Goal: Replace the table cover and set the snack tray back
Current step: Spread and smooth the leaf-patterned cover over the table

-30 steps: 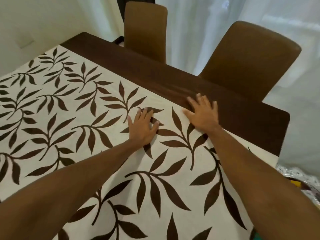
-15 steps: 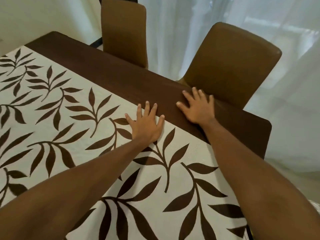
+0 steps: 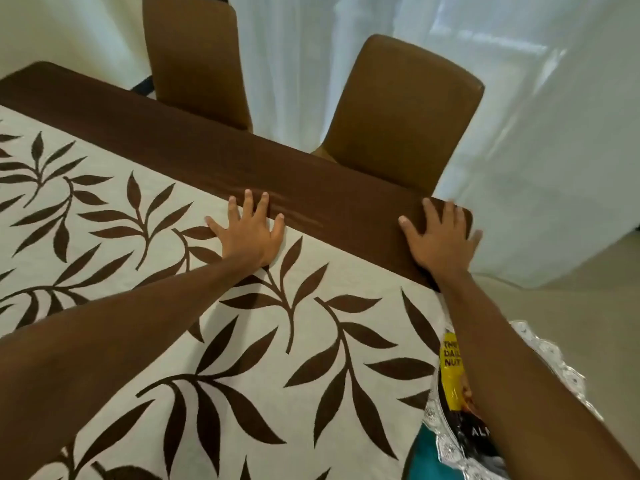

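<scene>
Across centre frame: table cover [image 3: 242, 341] lies spread on table [image 3: 346, 199] | L hand [image 3: 251, 233] flat, fingers splayed, holding nothing, pressing brown border | R hand [image 3: 441, 239] flat, empty, on far-right corner | lower right: snack tray [image 3: 557, 362], off table, holds nut packets [image 3: 452, 372] | done: cover on; left: finish smoothing, return tray

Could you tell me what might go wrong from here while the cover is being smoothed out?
1. The right hand presses the cream leaf-patterned table cover's brown border at the table corner; a further push could drag the cover askew.
2. Ripples in the border beside the left hand may stay as creases.
3. The silvery lace-edged snack tray with a yellow nut packet lies under the right forearm and might get knocked.
</scene>
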`<state>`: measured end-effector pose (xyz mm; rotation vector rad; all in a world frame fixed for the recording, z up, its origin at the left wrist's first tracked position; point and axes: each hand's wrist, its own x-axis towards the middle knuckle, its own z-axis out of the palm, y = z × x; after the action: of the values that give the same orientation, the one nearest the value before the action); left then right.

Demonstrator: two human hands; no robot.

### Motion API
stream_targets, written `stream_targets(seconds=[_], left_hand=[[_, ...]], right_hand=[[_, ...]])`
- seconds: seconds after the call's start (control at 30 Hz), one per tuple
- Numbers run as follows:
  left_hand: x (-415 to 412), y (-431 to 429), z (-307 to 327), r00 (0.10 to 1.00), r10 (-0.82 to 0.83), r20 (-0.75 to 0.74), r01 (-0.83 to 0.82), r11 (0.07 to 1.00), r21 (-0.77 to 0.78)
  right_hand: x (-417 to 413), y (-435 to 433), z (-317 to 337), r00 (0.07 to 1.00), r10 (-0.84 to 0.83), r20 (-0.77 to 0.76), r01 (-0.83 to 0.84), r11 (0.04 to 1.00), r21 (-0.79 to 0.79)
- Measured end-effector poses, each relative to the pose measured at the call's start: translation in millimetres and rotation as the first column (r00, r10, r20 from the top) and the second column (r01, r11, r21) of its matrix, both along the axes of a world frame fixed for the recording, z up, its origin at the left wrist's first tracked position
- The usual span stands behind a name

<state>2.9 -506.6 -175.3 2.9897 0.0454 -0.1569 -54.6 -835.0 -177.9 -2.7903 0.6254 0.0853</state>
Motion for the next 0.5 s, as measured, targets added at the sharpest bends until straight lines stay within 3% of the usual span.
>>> stream_targets(seconds=[0.07, 0.13, 0.2, 0.3, 0.4, 0.5], left_hand=[[-4, -3, 2, 1.000, -0.007, -0.006, 0.007, 1.000, -0.017], [-15, -11, 5, 1.000, -0.027, -0.013, 0.027, 0.999, -0.017], [-36, -27, 8, 0.996, -0.090, -0.021, 0.090, 0.996, -0.015], [-89, -46, 9, 0.971, -0.239, -0.014, 0.238, 0.971, -0.026], [-155, -47, 6, 0.932, -0.362, 0.000, 0.361, 0.931, -0.044], [-233, -34, 5, 0.897, -0.441, -0.002, 0.441, 0.896, -0.051]], right_hand=[[-12, -19, 11, 0.985, -0.169, -0.022, 0.170, 0.982, 0.078], [-35, 0, 19, 0.992, -0.019, 0.126, 0.021, 1.000, -0.019], [-69, 39, 24, 0.948, 0.185, 0.257, -0.188, 0.982, -0.013], [-129, 89, 14, 0.924, 0.314, 0.218, -0.330, 0.943, 0.041], [-176, 98, -4, 0.945, 0.270, 0.182, -0.271, 0.962, -0.024], [-210, 94, -3, 0.974, 0.125, 0.191, -0.137, 0.989, 0.051]])
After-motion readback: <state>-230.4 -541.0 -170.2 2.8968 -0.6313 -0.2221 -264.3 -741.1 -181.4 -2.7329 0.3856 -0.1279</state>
